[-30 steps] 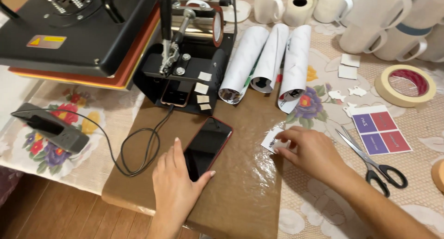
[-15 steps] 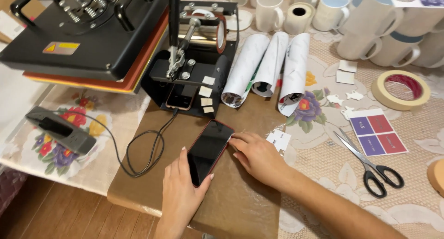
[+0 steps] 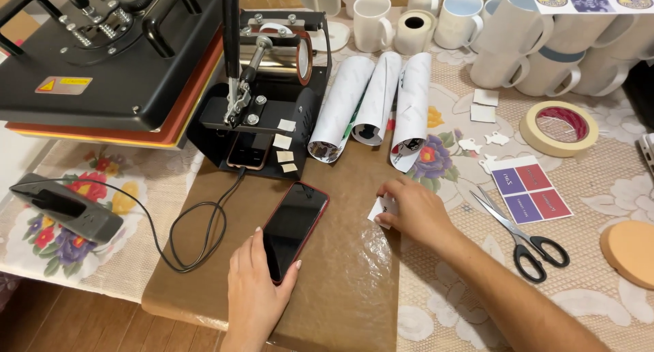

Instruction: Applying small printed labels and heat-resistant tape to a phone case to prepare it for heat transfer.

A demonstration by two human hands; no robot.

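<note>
The left hand [image 3: 255, 291] lies flat with its fingers spread along the near end of the phone [image 3: 294, 228]. It touches the phone but does not wrap around it. The phone lies face up on the brown sheet [image 3: 347, 284], just in front of the mug press [image 3: 262, 100]. The right hand [image 3: 415, 212] sits to the right of the phone. Its fingertips press down on a small white paper [image 3: 381, 208] on the sheet. The scissors [image 3: 521, 233] lie farther right of the phone. Three paper rolls [image 3: 371, 103] lie behind it.
</note>
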